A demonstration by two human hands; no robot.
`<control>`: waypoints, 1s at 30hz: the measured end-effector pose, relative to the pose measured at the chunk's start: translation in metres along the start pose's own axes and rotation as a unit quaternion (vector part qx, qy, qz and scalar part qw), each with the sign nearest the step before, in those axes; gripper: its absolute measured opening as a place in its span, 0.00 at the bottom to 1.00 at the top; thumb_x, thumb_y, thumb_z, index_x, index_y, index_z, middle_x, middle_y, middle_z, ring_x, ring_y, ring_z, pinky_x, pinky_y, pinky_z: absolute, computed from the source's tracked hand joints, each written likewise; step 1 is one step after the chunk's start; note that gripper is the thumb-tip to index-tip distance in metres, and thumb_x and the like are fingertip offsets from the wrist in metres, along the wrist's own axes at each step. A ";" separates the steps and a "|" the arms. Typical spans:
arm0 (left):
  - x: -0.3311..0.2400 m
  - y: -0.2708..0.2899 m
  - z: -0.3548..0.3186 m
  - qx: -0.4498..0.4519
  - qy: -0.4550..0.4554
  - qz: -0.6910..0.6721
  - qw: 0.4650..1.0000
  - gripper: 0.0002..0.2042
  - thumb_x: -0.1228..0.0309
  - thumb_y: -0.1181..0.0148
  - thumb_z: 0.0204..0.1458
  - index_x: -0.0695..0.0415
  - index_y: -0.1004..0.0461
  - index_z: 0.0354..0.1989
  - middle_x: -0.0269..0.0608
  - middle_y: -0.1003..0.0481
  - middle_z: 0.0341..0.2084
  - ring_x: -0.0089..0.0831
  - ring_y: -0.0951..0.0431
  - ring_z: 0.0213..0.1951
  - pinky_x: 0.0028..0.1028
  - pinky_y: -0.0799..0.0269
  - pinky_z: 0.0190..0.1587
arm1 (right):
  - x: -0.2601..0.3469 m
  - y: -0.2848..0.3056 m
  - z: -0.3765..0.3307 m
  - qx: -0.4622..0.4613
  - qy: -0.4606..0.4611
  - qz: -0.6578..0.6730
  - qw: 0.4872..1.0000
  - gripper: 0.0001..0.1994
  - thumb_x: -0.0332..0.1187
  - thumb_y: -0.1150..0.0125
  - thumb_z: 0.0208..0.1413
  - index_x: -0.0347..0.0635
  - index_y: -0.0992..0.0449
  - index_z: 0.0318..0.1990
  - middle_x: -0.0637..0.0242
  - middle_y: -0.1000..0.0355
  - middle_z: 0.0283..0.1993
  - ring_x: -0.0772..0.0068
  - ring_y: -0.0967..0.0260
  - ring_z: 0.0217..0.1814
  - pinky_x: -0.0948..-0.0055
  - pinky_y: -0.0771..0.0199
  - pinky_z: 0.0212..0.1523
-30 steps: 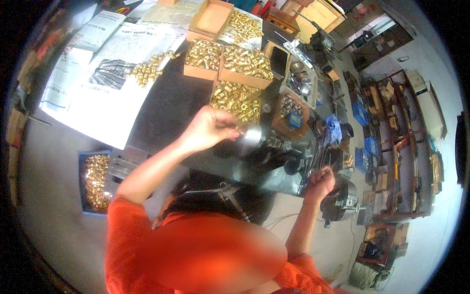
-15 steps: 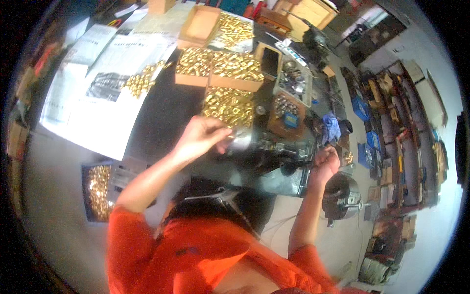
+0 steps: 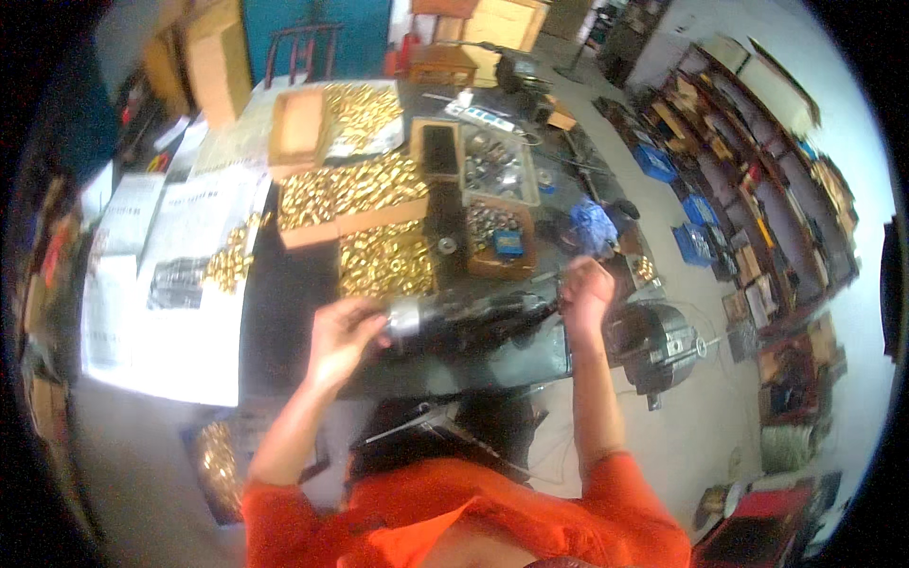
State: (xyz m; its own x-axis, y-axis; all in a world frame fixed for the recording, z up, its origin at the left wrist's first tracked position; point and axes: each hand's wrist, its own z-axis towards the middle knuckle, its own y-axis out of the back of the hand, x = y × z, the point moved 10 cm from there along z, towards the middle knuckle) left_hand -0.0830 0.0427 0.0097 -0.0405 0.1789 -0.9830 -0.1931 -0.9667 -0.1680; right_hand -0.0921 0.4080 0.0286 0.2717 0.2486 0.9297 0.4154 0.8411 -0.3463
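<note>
A dark bench machine (image 3: 469, 320) with a bright silver cylindrical end (image 3: 404, 317) lies between my two hands. At that silver end is my left hand (image 3: 346, 331), its thumb and fingers pinched together; whatever is in the pinch is too small and blurred to tell. My right hand (image 3: 587, 289) is closed in a fist at the machine's right end, and what it grips is hidden by the fingers. Just behind the machine is a heap of small brass fittings (image 3: 386, 265). Further back, a cardboard box (image 3: 383, 220) is full of similar brass pieces.
Newspaper sheets (image 3: 199, 350) with a small brass pile (image 3: 227, 260) cover the table's left. Behind are a shallow empty carton (image 3: 298, 128), a clear tub of metal parts (image 3: 497, 166) and a blue cloth (image 3: 594, 225). A round dark machine (image 3: 653, 346) stands right; shelves (image 3: 739, 161) line the wall.
The whole view has shifted, so the table things appear further left. My left hand has come down from beside the brass heap to the silver end. My right fist stays at the machine's right end.
</note>
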 end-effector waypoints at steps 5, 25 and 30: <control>0.002 0.002 0.008 0.003 -0.033 0.072 0.997 0.08 0.87 0.47 0.43 0.68 0.30 0.34 0.44 0.27 0.24 0.28 0.26 0.24 0.24 0.27 0.28 | -0.036 -0.010 0.037 -0.001 0.060 -0.053 0.997 0.09 0.27 0.54 0.45 0.35 0.29 0.19 0.74 0.40 0.15 0.84 0.49 0.13 0.83 0.52 0.12; 0.004 -0.001 0.001 -0.006 0.019 0.032 0.999 0.04 0.81 0.47 0.48 0.69 0.29 0.30 0.42 0.27 0.21 0.23 0.28 0.19 0.21 0.30 0.21 | -0.033 0.046 -0.052 0.021 -0.035 0.024 0.999 0.12 0.36 0.54 0.53 0.38 0.35 0.23 0.76 0.50 0.14 0.86 0.58 0.12 0.83 0.60 0.11; 0.004 0.001 0.006 0.007 0.034 0.094 0.995 0.10 0.72 0.48 0.52 0.66 0.30 0.23 0.36 0.31 0.14 0.20 0.32 0.15 0.20 0.34 0.17 | -0.100 0.069 -0.048 -0.118 -0.117 -0.027 0.986 0.10 0.34 0.50 0.48 0.42 0.32 0.20 0.74 0.44 0.16 0.81 0.49 0.15 0.80 0.53 0.13</control>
State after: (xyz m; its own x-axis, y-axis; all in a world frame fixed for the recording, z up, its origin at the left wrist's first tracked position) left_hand -0.0894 0.0437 0.0064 -0.0112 -0.0174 -0.9998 -0.2015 -0.9793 0.0193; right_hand -0.0487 0.4178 -0.0946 0.0466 0.3339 0.9414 0.6213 0.7283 -0.2891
